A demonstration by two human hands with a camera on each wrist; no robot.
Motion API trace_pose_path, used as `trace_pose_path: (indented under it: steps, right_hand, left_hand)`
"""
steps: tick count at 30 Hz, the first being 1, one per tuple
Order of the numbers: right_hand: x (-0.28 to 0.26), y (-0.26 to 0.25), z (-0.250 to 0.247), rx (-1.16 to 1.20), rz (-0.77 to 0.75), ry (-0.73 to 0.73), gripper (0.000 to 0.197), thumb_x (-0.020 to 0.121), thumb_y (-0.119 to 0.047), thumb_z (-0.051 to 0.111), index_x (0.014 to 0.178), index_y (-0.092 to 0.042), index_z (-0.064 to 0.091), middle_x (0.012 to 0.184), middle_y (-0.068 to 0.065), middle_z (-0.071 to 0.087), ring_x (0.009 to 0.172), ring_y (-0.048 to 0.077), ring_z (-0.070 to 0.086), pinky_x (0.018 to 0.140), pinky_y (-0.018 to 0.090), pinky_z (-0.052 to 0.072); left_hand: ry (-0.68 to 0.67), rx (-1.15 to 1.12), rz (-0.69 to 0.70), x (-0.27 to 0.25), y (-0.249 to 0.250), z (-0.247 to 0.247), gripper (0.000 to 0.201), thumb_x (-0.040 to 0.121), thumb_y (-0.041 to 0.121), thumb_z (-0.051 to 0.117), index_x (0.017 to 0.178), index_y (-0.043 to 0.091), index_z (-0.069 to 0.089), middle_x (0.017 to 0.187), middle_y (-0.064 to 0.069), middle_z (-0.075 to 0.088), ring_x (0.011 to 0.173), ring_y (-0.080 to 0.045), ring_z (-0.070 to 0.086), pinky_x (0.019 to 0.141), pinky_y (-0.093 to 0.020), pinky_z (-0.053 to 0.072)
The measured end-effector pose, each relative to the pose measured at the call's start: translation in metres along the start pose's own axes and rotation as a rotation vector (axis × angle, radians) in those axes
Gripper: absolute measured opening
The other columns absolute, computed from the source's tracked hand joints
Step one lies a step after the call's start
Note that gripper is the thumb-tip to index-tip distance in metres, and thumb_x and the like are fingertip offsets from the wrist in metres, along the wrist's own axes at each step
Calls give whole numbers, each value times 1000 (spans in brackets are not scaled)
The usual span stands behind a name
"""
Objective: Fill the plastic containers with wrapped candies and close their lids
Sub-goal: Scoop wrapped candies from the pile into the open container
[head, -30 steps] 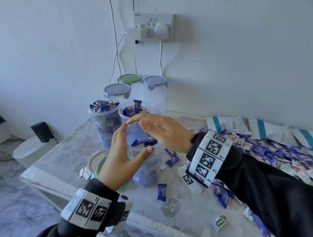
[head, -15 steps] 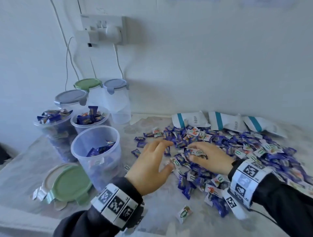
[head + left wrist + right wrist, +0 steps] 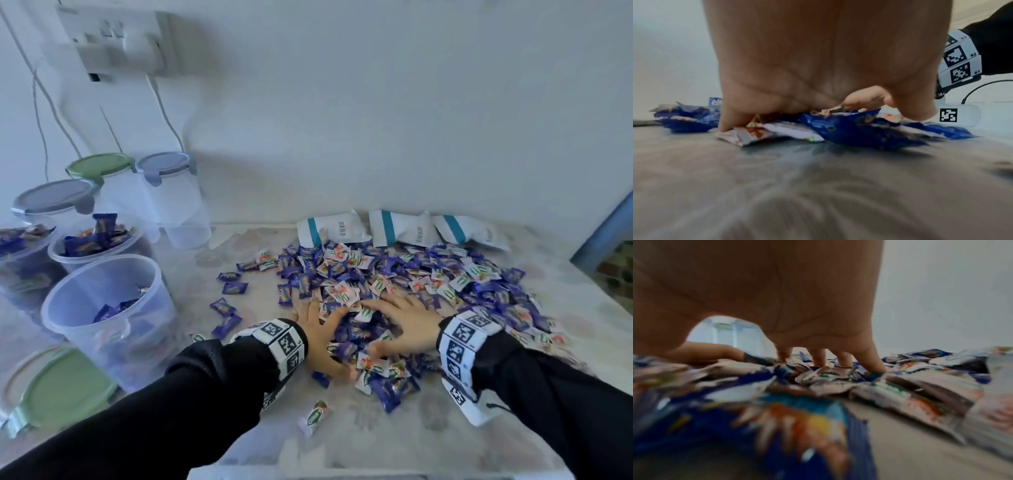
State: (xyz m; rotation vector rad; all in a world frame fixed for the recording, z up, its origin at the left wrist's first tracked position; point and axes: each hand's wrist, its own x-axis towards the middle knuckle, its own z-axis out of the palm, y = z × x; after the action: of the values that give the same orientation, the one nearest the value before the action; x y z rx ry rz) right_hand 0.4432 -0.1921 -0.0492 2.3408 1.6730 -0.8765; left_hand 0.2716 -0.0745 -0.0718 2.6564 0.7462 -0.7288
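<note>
Both hands lie palm-down on the pile of wrapped candies on the table: left hand and right hand with fingers spread and extended, gripping nothing. The open container, partly filled, stands well left of the pile, a green lid lying beside it.

White wall; socket plate upper left; marbled tabletop.

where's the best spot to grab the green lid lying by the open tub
Probably the rim of the green lid, from above on its near-right edge. It lies flat on the table, so only the edge gives purchase. Its latch tab juts out at the left, and the open tub crowds the far side.
</note>
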Motion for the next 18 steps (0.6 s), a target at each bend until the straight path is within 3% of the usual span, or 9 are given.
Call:
trace_pose_path:
  steps: [2, 5, 8, 10, 13, 16, 18]
  right_hand:
    - [-10, -3, 10, -75, -44, -12, 110, 54, -86, 56, 141, -54, -2, 158, -4, -7, 144, 34, -3, 112, 59, 14]
    - [-18, -9, 21, -185, -75, 12, 109, 60, -82, 59, 142, -50, -4, 153, 2, 8, 140, 31, 8, 110, 55, 24]
    - [-18, -14, 24, -219, -91, 79, 99, 69, -79, 53, 145, -39, 4, 146, 4, 19, 135, 29, 19, 107, 48, 30]
    - [-17, -18, 24, -221, -98, 113, 91, 74, -75, 51, 145, -34, 12, 143, 6, 23, 131, 29, 25, 104, 43, 33]
    - [-14, -23, 22, -220, -113, 149, 80, 81, -69, 49, 142, -26, 20, 143, 11, 23, 127, 29, 29, 101, 38, 32]
    - [-11, -28, 18, -198, -107, 185, 66, 86, -61, 49, 134, -20, 30, 133, 11, 32, 118, 30, 37, 91, 37, 38]
    - [-8, -32, 14, -154, -101, 228, 52, 90, -55, 48, 125, -17, 37, 121, 9, 40, 107, 28, 46, 77, 33, 39]
  left_hand:
    - [35, 27, 15, -5, 4, 6, 103, 74, 70, 57, 147, 36, -9, 153, -22, -16, 142, -39, -11, 115, -52, 2]
    - [136, 117, -4, -11, 10, 12, 88, 81, 63, 54, 147, 29, 6, 154, -21, -3, 142, -37, 1, 112, -49, 11]
    - [238, 147, 0, -10, 10, 13, 70, 87, 53, 52, 142, 25, 20, 147, -18, 15, 136, -33, 18, 107, -43, 23]
    - [290, 151, 13, -10, 7, 13, 57, 88, 37, 53, 137, 22, 28, 137, -15, 25, 127, -31, 28, 101, -40, 29]
    - [276, 99, 11, -8, 2, 11, 47, 88, 21, 50, 132, 19, 31, 128, -16, 31, 119, -33, 34, 96, -41, 37]
    - [237, -30, 2, -5, -2, 7, 37, 91, 18, 48, 125, 18, 34, 122, -17, 36, 113, -35, 41, 92, -41, 41]
    - [263, -105, 8, -4, -4, 4, 32, 94, 24, 47, 124, 17, 38, 120, -18, 39, 107, -35, 46, 91, -40, 42]
